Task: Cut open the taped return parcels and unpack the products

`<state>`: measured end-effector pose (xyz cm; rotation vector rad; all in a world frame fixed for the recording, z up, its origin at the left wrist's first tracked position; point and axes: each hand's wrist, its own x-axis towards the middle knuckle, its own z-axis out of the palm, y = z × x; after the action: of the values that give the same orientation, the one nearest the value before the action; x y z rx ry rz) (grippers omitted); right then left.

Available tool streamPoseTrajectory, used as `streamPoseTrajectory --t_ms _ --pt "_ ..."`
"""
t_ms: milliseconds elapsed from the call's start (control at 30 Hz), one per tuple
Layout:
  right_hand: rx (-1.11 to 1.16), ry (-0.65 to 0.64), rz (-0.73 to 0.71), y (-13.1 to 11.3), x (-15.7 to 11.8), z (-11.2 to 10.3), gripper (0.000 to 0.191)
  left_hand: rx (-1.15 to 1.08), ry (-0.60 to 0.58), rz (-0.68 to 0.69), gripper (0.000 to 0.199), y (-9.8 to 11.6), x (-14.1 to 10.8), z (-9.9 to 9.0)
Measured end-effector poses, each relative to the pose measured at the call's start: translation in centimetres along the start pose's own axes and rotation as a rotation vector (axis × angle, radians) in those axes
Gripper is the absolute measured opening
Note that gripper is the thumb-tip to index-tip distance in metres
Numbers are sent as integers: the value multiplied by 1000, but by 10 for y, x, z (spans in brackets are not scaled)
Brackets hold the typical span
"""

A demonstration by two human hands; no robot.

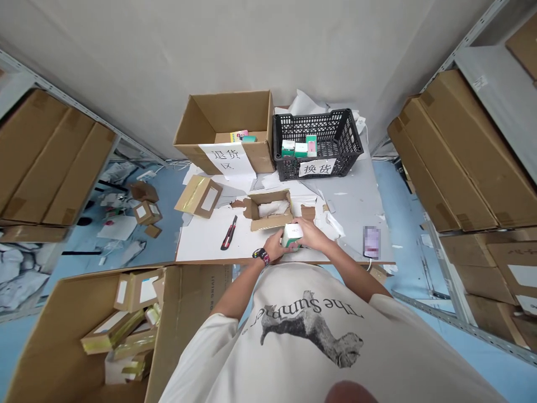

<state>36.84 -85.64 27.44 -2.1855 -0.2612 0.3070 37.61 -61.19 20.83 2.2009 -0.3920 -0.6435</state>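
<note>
A small white and green box is held between my two hands near the table's front edge. My left hand grips its left side, and my right hand is closed on its right side. Just behind them stands an opened cardboard box with white padding inside. To the left lies a red and black utility knife. A taped carton sits behind the knife.
At the back stand a large cardboard box and a black crate, both with small boxes inside. A phone lies at the right. A big carton of parcels stands lower left. Shelves with cartons flank both sides.
</note>
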Motion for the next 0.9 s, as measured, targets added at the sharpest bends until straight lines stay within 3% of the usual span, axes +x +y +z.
streamPoseTrajectory --t_ms 200,400,567,633,733,900 --pt "-206 29 18 -2 -6 4 66 120 18 31 64 -6 13 10" --pt "-367 152 -6 -2 -17 21 40 121 82 -15 66 -19 38 30" --pt "-514 75 -137 8 -34 40 40 175 58 62 69 -35 41 38" --pt "-549 58 -172 14 -41 44 45 243 13 131 76 -43 36 28" --pt "-525 59 -188 19 -51 48 53 336 5 236 83 -49 27 -4" --pt "-344 121 -122 12 -57 58 45 291 233 388 85 -40 29 -61"
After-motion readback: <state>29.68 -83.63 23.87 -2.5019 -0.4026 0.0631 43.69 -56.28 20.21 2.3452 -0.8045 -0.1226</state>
